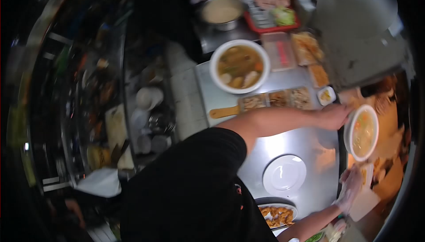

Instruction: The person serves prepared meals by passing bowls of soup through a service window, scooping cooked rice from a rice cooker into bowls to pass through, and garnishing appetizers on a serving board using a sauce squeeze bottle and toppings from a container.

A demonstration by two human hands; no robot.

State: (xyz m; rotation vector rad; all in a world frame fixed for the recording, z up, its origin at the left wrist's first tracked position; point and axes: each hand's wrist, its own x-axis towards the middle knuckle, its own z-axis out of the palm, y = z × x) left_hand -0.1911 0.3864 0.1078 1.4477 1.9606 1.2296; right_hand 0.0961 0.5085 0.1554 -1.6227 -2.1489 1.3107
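My left hand (335,116) is closed on the rim of a white bowl (364,132) of soup, beyond the steel counter's right edge. The bowl is tilted in this view. Below it, my right hand (351,189), in a clear glove, is closed at the edge of a small white dish (367,174) with orange-brown food; its fingers are blurred. An empty white plate (284,175) lies on the counter. Under my left forearm, a wooden paddle (224,112) rests beside trays of chopped food (277,98).
A large bowl of broth (239,66) stands on the counter, with a metal pot (222,10) and a red tray (277,28) of ingredients above it. Fried pieces fill an oval plate (277,215) at the bottom. Shelves with dishes (149,97) are on the left.
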